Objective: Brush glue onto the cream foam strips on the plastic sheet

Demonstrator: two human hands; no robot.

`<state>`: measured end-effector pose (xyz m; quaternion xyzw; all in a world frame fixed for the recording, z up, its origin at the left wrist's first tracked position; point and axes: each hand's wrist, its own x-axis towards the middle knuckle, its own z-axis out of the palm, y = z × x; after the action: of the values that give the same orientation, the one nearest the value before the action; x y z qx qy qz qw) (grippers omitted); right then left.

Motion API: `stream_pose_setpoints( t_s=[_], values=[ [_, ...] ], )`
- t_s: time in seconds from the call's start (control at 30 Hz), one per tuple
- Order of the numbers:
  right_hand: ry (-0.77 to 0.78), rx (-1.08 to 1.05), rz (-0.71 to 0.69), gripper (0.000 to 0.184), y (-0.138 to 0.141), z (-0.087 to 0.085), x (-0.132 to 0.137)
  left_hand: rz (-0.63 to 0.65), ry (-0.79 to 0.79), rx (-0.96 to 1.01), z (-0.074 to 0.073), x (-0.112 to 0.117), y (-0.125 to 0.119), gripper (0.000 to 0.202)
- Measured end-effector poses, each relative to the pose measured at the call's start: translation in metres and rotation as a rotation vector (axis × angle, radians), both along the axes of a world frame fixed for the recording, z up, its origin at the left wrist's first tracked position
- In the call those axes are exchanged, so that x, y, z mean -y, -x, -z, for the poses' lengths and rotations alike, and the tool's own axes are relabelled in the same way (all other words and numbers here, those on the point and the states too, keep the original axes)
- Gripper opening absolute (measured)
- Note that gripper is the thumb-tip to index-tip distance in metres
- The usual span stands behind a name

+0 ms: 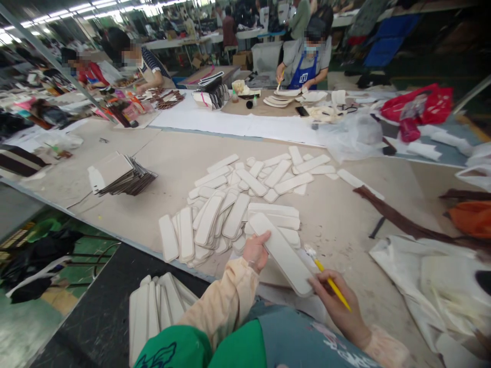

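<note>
A long white strip-shaped piece with rounded corners (283, 258) is held slantwise above the table. My left hand (257, 251) is closed on its upper left edge, thumb on top. At its lower end, the fingertips of my right hand (341, 301) touch the corner. That same hand also grips a yellow-handled brush (333, 287), whose whitish tip points up and away from me beside the strip. Just beyond my left hand lies a loose heap of similar white strips (215, 220). More of them (157, 306) are stacked on a dark surface at my lower left.
A stack of flat panels (123, 174) stands left on the table (180, 148). Brown strips (399, 217) and white sheeting (406, 266) lie right. Across the table, a co-worker in a blue apron (305, 71) holds a brush near pale pieces. Plastic bags (349, 135) lie far right.
</note>
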<state>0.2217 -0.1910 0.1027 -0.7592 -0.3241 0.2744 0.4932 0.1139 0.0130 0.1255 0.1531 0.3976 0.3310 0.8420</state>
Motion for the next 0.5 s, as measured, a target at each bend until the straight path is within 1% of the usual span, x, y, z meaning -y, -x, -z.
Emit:
stream_pose_setpoints(
  t_s=[0.23,0.37,0.5],
  values=[
    [0.019,0.039,-0.004,0.022,0.004,-0.003,-0.015,-0.016,0.023,-0.008,0.008,-0.012,0.001,0.029],
    [0.045,0.075,-0.026,0.021,0.004,-0.001,-0.020,-0.043,0.031,-0.019,0.012,-0.019,0.001,0.030],
    [0.052,0.103,-0.035,0.020,0.004,0.002,-0.023,-0.040,0.038,-0.016,0.014,-0.024,0.002,0.033]
  ],
)
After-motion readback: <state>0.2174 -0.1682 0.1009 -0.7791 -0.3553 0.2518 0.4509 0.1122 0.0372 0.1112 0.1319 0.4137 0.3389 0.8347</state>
